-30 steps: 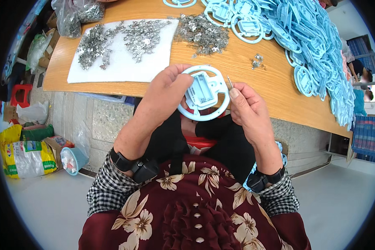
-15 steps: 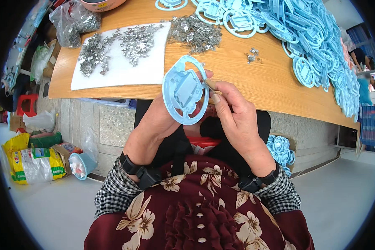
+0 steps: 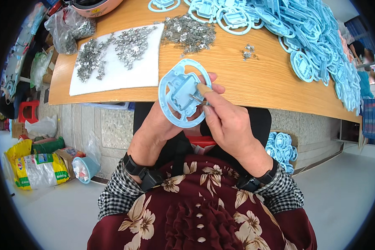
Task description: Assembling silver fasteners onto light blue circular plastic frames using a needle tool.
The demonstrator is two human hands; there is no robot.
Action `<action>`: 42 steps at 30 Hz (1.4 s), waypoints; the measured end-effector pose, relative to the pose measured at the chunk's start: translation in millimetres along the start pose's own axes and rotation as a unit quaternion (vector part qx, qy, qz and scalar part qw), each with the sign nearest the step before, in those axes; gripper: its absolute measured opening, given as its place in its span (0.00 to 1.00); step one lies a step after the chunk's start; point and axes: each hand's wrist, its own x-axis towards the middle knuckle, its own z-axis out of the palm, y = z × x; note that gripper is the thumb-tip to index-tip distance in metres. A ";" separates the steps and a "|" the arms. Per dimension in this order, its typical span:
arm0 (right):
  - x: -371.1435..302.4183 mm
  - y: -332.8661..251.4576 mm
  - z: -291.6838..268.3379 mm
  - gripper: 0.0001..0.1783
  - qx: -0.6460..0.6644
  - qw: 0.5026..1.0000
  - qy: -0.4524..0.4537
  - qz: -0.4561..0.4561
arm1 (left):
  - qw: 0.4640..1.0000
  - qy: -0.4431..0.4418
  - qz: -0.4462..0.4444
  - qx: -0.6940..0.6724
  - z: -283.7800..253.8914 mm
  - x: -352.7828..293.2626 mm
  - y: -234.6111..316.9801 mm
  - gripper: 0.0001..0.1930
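Note:
My left hand (image 3: 160, 127) grips a light-blue plastic wheel-shaped part (image 3: 181, 95) from behind, tilted so its recessed middle faces up. Its fingertips show past the far-right rim. In my right hand (image 3: 233, 125) are thin metal tweezers (image 3: 198, 100), pinched between thumb and index finger, with a tan cover on the index fingertip. The tweezers' tip reaches over the recessed middle of the part; whether it touches or holds anything is too small to tell. Beyond the part lie small metal clips: a heap on the wood (image 3: 189, 35) and heaps on a white sheet (image 3: 131, 46).
A tall pile of blue wheel parts (image 3: 308, 37) covers the table's right side. A few loose clips (image 3: 248, 52) lie left of it. A clear bag (image 3: 61, 35) and pink bowl (image 3: 100, 8) stand far left. Below are a blue bin (image 3: 93, 166) and more blue parts (image 3: 280, 146).
The tweezers have moved from the part's right rim to over its recessed middle, my right hand shifting left. The part has turned to face up more. The whole view has shifted slightly.

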 end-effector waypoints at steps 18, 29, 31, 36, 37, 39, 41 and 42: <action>-42.4 22.0 -95.6 0.13 0.298 0.866 -0.055 0.397 | 0.943 -0.175 -0.283 -0.004 34.4 16.5 -57.2 0.28; -336.4 162.3 -219.8 0.27 -0.194 0.809 0.000 0.554 | 0.900 -0.118 -0.340 0.246 49.9 15.8 -71.1 0.26; -355.8 163.9 -211.6 0.25 -0.256 0.795 0.030 0.549 | 0.898 -0.098 -0.323 0.282 51.5 13.2 -63.7 0.25; -284.9 160.5 -190.2 0.16 -0.221 0.841 0.189 0.457 | 0.888 -0.094 -0.271 0.360 49.7 13.5 -26.5 0.18; -262.0 159.8 -184.6 0.15 -0.224 0.849 0.217 0.426 | 0.880 -0.109 -0.259 0.384 54.7 20.9 -17.7 0.18; -190.6 128.4 -167.7 0.13 -0.141 0.859 0.227 0.437 | 0.867 -0.121 -0.222 0.430 60.5 36.5 1.2 0.17; -138.6 99.6 -157.8 0.10 -0.173 0.899 0.199 0.351 | 0.848 -0.138 -0.169 0.483 72.9 57.5 19.2 0.17; -117.1 92.6 -151.6 0.09 -0.177 0.924 0.192 0.278 | 0.818 -0.133 -0.145 0.540 77.5 71.9 29.7 0.18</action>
